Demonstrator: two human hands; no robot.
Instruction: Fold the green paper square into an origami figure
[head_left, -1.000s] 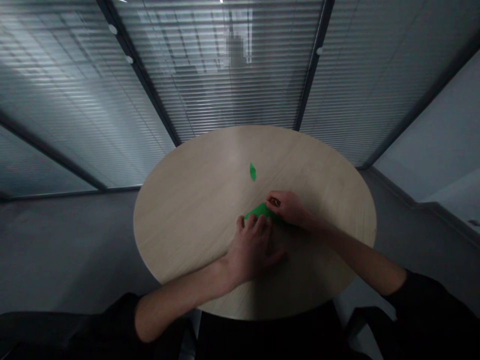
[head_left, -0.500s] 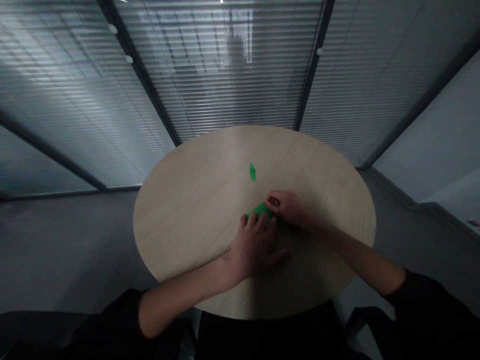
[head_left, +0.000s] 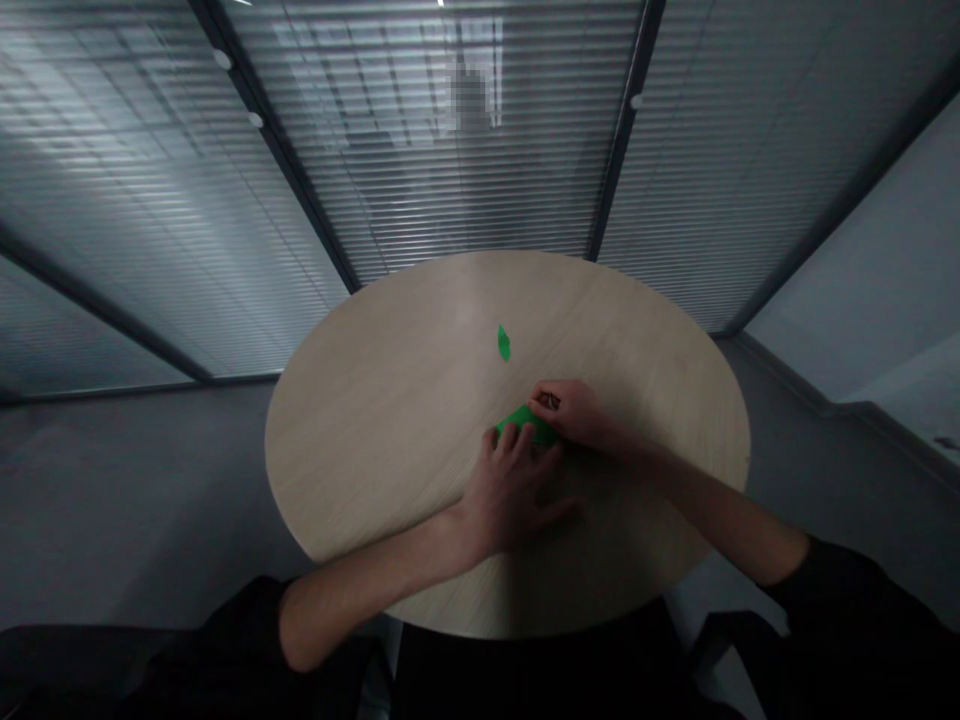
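Note:
A piece of green paper (head_left: 525, 421) lies on the round wooden table (head_left: 375, 440), mostly covered by my hands. My left hand (head_left: 514, 490) rests flat on its near part, fingers stretched out and pressing down. Curled over the paper's far right edge, my right hand (head_left: 576, 412) pinches it with the fingertips. A small folded green paper shape (head_left: 504, 342) lies apart, farther back near the table's middle.
Glass walls with closed blinds (head_left: 465, 150) stand behind the table, split by dark frames. Grey floor (head_left: 135, 480) surrounds the table on both sides. My dark sleeves show at the bottom corners.
My left hand has slid a little forward and right over the green paper, so less of the paper shows. The right hand has barely moved.

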